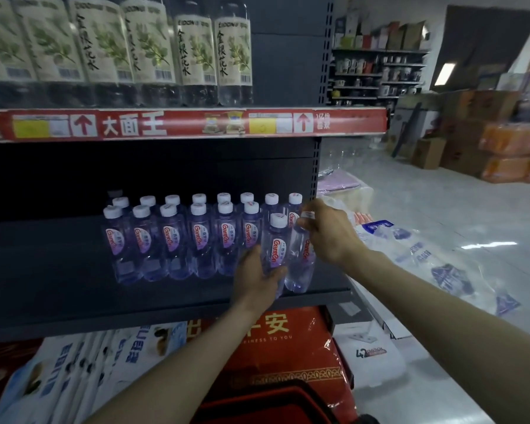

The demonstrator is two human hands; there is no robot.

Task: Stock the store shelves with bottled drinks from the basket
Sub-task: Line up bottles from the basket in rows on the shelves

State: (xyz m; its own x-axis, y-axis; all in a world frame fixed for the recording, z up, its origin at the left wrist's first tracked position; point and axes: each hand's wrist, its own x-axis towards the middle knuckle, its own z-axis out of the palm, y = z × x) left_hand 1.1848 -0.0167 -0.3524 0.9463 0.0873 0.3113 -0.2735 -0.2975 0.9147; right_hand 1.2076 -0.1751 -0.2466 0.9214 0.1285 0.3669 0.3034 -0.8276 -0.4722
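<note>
While in left hand (256, 281), bottle (278, 244) upright.

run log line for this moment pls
left hand: grips clear white-capped plastic bottle | right hand: holds second clear plastic bottle near cap | spot: dark shelf, right end

Small clear bottles (172, 240) with white caps and pink labels stand upright in two rows on the dark shelf (58, 270). Two more are held at the right end of the front row. The left hand (257, 280) grips the near bottle (277, 246) low down. The right hand (328, 231) pinches the top of the end bottle (300, 267), which leans a little. The red basket (276, 396) sits below the shelf.
</note>
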